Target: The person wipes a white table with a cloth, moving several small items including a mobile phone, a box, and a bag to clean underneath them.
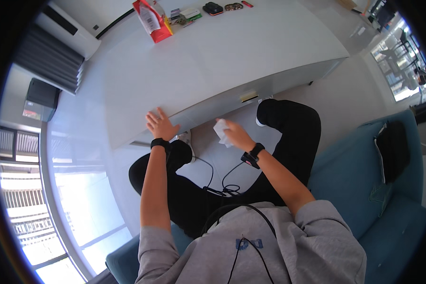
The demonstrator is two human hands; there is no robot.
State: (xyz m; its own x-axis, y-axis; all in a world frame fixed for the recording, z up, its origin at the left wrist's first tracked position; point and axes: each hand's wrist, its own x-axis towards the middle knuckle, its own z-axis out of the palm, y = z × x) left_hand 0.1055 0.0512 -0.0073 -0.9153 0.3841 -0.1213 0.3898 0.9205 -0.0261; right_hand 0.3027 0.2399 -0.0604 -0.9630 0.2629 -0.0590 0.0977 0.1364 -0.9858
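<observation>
My left hand (161,125) rests on the near left edge of the white table (213,57), its fingers spread and nothing in it. A crumpled white tissue (221,132) is gripped in my right hand (237,136), which hangs in the air above the floor, between my knees and the table's front. The tissue's lower end sticks out below my fingers. Each wrist wears a black band, and a dark cable lies between my legs.
At the table's far side stand a red bag (153,23), a black case (213,8), a beaded bracelet (234,6) and a small red item (247,4). A gold handle (249,96) marks the table's front. A blue sofa (350,151) with a black cushion (393,151) is on the right.
</observation>
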